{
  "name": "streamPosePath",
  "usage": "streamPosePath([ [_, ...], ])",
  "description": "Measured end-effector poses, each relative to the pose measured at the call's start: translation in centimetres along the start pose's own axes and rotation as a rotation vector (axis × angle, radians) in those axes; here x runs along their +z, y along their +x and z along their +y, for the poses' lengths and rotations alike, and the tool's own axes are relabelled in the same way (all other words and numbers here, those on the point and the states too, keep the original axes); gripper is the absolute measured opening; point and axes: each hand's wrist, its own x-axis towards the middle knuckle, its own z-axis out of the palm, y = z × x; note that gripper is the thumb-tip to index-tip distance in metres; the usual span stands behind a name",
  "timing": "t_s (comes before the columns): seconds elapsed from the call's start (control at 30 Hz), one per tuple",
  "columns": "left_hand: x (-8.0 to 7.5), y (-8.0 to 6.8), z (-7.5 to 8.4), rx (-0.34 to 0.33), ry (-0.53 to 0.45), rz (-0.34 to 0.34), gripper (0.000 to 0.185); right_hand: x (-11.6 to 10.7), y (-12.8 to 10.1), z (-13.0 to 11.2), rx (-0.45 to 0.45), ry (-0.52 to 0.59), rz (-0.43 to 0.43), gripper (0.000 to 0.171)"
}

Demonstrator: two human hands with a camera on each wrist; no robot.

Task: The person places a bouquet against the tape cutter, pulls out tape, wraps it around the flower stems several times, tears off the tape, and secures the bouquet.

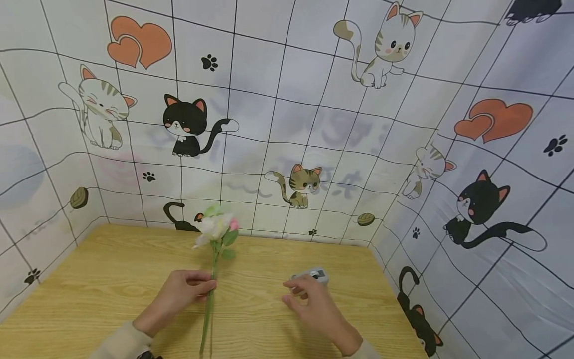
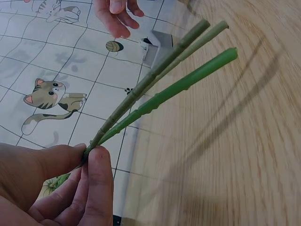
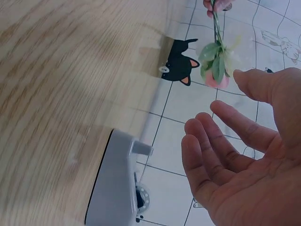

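My left hand [image 1: 181, 293] pinches a small bunch of flowers [image 1: 214, 227] by the stems between thumb and fingers. White and pink blooms with green leaves top the bunch, held upright above the table. In the left wrist view three cut stem ends [image 2: 164, 92] fan out past the thumb, one brighter green than the others. My right hand [image 1: 316, 306] hovers with fingers loosely bent and nothing in them. Close behind it on the table sits a grey tape dispenser [image 1: 320, 275], partly covered by the hand; its grey side [image 3: 113, 183] shows in the right wrist view.
The wood-grain table [image 1: 112, 259] reaches back to a white grid-patterned cloth wall [image 1: 264, 99] printed with cats, hearts and paw marks. A similar cloth side wall [image 1: 489, 269] borders the table on the right.
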Motion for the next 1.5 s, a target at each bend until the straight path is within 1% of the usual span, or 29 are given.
streamPosePath([
  [0.17,-1.2,0.4,-0.9,-0.001,0.042,0.006,0.038,-0.6,-0.1,0.4,0.006,-0.047,0.043,0.029],
  [0.33,-2.3,0.6,-1.6,0.0,0.083,0.028,0.037,-1.4,-0.3,0.8,-0.005,-0.052,0.073,0.031],
  [0.47,-3.4,0.7,-2.2,-0.001,0.131,0.02,0.039,-1.9,-0.3,1.3,-0.01,-0.048,0.104,0.028],
  [0.57,-3.9,0.8,-2.7,-0.01,0.154,0.026,0.038,-2.2,-0.3,1.8,-0.009,-0.07,0.122,0.025],
  [0.7,-4.4,1.0,-3.0,-0.022,0.197,0.045,0.037,-2.4,-0.4,2.4,-0.011,-0.105,0.129,0.025],
  [0.8,-4.7,1.0,-3.1,-0.027,0.226,0.051,0.038,-2.6,-0.6,2.7,-0.01,-0.111,0.132,0.026],
  [0.97,-5.2,1.2,-3.5,-0.056,0.238,0.066,0.038,-2.8,-0.7,2.9,-0.002,-0.116,0.142,0.026],
  [1.1,-5.5,1.3,-3.9,-0.062,0.268,0.077,0.035,-2.9,-0.7,3.1,0.015,-0.129,0.146,0.026],
  [1.2,-5.6,1.3,-4.1,-0.034,0.309,0.071,0.036,-3.1,-0.8,3.3,0.036,-0.133,0.15,0.026],
  [1.27,-5.7,1.3,-4.1,-0.016,0.348,0.08,0.037,-3.1,-0.8,3.4,0.051,-0.139,0.15,0.025],
  [1.43,-6.0,1.2,-4.0,0.054,0.519,0.121,0.034,-3.2,-0.7,3.7,0.071,-0.151,0.149,0.025],
  [1.5,-6.1,1.2,-4.1,0.083,0.57,0.129,0.033,-3.2,-0.7,3.8,0.076,-0.155,0.155,0.025],
])
